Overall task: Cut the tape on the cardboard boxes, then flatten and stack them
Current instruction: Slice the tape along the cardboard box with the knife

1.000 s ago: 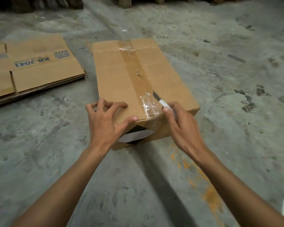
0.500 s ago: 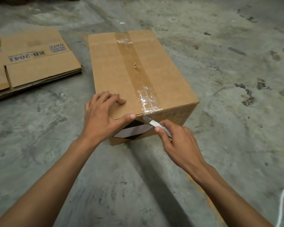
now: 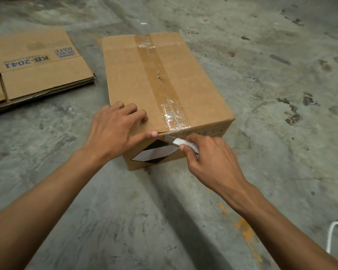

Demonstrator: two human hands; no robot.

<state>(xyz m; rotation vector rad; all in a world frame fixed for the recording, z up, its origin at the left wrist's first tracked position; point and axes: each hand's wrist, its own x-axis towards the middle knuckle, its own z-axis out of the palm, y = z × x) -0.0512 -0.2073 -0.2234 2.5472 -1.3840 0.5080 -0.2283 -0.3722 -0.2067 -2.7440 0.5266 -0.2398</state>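
Note:
A closed cardboard box stands on the concrete floor, with a strip of brown tape running down the middle of its top. My left hand rests on the near left of the top, fingers bent, thumb along the front edge. My right hand grips a small white utility knife. Its blade tip touches the crinkled clear tape at the box's near top edge. A black and white diamond label marks the near face.
Flattened cardboard boxes printed KB-2041 lie stacked on the floor to the left. A white cable curves in at the lower right. Orange paint marks streak the stained concrete beneath my right arm.
My right hand brought the knife down from the box's top to its near front edge. My left hand stayed on the box, its fingers curling in slightly. The view shifted closer.

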